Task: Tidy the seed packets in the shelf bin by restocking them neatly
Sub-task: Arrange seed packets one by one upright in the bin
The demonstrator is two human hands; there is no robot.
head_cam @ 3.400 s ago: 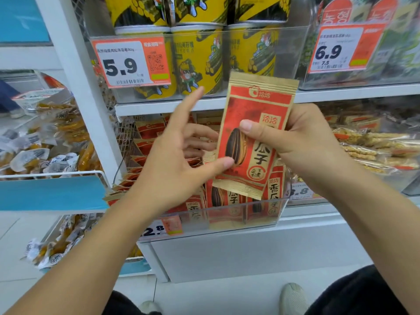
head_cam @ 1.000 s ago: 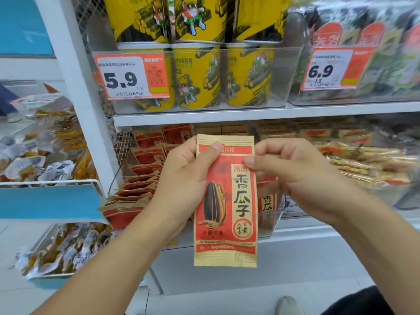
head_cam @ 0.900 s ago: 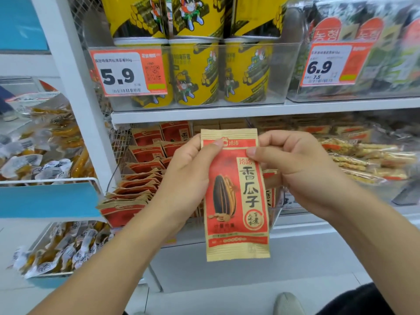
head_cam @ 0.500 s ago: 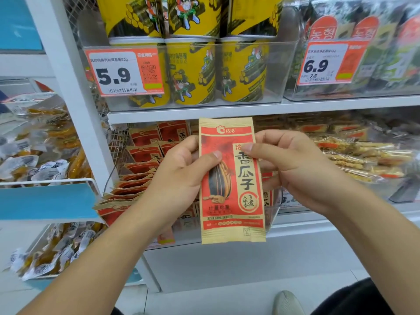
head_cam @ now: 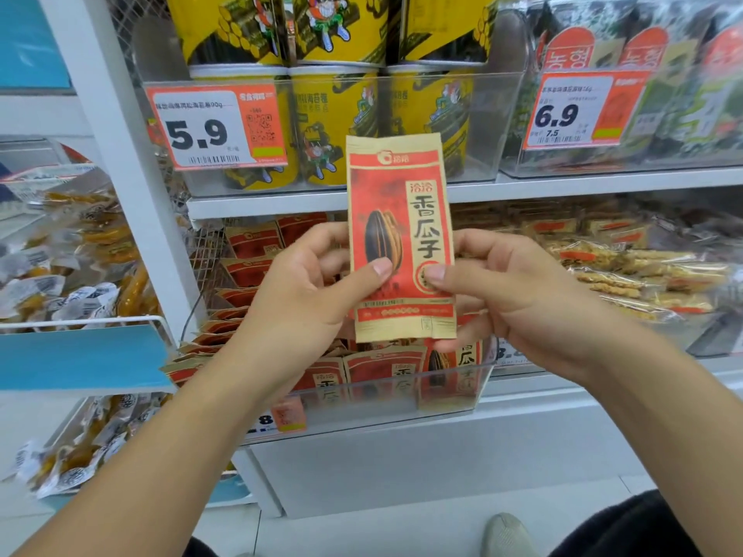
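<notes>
Held upright above the front wall of the bin (head_cam: 402, 391): one seed packet (head_cam: 400, 235), pinched at its lower half by left hand (head_cam: 305, 299) and right hand (head_cam: 518, 299), thumbs on the printed face. More packets (head_cam: 382, 369) inside, behind that wall.

bright, even light; edges perhaps blurred
</notes>
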